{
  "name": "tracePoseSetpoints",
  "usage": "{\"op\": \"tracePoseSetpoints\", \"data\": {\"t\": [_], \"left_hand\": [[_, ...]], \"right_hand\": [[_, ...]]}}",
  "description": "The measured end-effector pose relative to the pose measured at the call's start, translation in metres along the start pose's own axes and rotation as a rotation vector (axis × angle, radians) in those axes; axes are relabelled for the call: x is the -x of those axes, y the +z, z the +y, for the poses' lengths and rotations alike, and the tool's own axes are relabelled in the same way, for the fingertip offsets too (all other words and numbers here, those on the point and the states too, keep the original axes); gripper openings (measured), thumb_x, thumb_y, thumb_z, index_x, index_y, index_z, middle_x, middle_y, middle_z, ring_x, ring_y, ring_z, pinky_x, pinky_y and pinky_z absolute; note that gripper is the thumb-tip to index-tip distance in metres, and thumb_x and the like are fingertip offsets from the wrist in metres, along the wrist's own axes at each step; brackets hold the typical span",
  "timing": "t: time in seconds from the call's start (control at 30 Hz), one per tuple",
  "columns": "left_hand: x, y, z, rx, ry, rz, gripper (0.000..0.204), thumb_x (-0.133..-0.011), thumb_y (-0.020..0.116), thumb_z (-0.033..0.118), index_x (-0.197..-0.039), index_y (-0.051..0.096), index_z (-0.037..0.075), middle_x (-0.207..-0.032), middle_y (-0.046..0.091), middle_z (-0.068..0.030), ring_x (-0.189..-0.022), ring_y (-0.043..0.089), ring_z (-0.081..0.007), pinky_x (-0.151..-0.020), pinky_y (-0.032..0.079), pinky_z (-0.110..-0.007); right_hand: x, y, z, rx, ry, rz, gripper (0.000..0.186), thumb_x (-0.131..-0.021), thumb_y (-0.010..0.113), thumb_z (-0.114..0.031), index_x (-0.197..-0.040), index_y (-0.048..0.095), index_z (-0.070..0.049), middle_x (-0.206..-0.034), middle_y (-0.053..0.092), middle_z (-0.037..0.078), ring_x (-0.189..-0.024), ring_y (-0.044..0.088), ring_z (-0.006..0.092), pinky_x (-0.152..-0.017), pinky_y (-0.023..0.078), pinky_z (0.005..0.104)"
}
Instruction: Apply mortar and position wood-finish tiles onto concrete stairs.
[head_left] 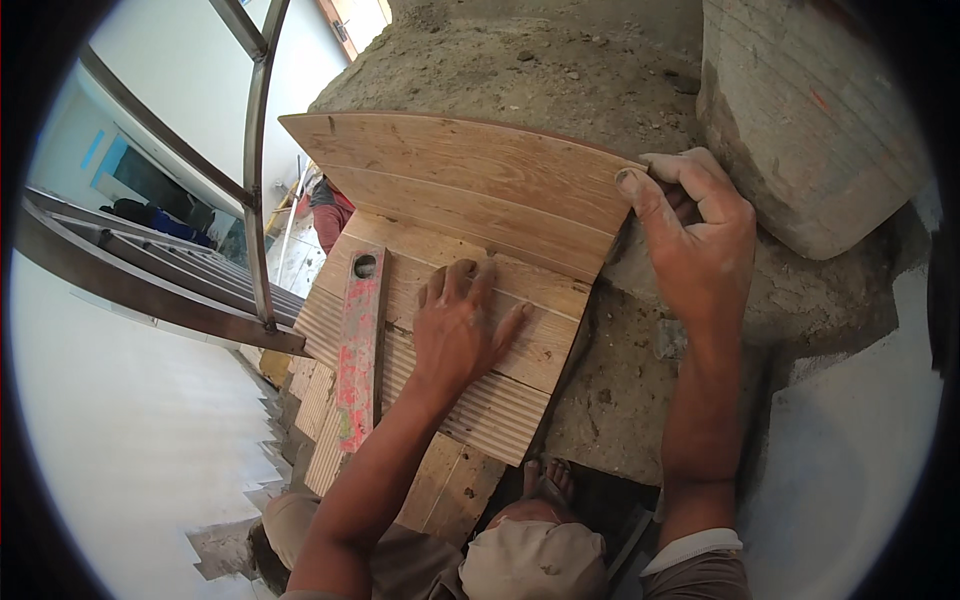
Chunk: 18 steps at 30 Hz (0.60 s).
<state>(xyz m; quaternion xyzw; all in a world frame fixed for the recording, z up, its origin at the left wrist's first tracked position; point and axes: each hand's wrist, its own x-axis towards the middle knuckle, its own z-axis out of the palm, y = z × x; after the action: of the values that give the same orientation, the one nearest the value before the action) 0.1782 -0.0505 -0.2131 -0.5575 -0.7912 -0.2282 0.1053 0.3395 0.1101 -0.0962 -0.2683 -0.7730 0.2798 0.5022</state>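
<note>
My left hand (460,330) lies on a wood-look tread tile (545,345) with grooved strips along its front, fingers spread and holding nothing. With thumb and fingers, my right hand (705,235) pinches the upper right corner of a wood-look tile (470,185). That tile stands on its long edge, tilted, at the back of the tread. Left of my left hand, a worn red spirit level (360,340) rests across the tread, partly over the grooves. Whether the standing tile touches the rough step behind it cannot be made out.
A rough cement step (520,60) rises behind the tile. A large whitish sack-like bulk (810,130) stands at the upper right. Metal railing (150,290) runs along the left. Part of a person in red (330,215) shows beyond it. My bare foot (550,478) is below.
</note>
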Motion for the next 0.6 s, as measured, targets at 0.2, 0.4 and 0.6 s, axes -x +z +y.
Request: {"op": "tracePoseSetpoints", "data": {"t": [0.2,0.4,0.6], "left_hand": [[0.009,-0.044,-0.018,-0.007,-0.128,-0.082,0.063,-0.084,0.078,0.046,-0.129,0.065,0.004,-0.129,0.061,-0.0201,-0.122,0.057,-0.0388,-0.104,0.047,-0.047],[0.009,-0.089,-0.053,0.037,-0.127,-0.104,0.060,-0.084,0.081,0.036,-0.131,0.065,0.002,-0.137,0.059,-0.0227,-0.128,0.056,-0.0407,-0.108,0.046,-0.047],[0.046,-0.117,-0.106,0.041,-0.138,-0.125,0.061,-0.084,0.081,0.032,-0.133,0.064,0.002,-0.137,0.059,-0.0229,-0.129,0.055,-0.0410,-0.107,0.046,-0.047]], "right_hand": [[0.000,-0.002,-0.004,0.016,-0.006,-0.009,0.023,-0.091,0.077,-0.014,-0.102,0.071,0.005,-0.081,0.060,-0.001,-0.073,0.051,0.0058,-0.068,0.044,0.0232],[-0.003,0.000,-0.002,-0.027,0.036,-0.009,0.027,-0.088,0.079,-0.017,-0.105,0.073,0.004,-0.086,0.066,0.003,-0.072,0.055,0.0091,-0.068,0.048,0.0260],[-0.001,0.016,-0.011,0.136,0.002,0.022,0.027,-0.088,0.079,-0.018,-0.105,0.073,0.003,-0.086,0.066,0.002,-0.073,0.054,0.0077,-0.068,0.047,0.0247]]}}
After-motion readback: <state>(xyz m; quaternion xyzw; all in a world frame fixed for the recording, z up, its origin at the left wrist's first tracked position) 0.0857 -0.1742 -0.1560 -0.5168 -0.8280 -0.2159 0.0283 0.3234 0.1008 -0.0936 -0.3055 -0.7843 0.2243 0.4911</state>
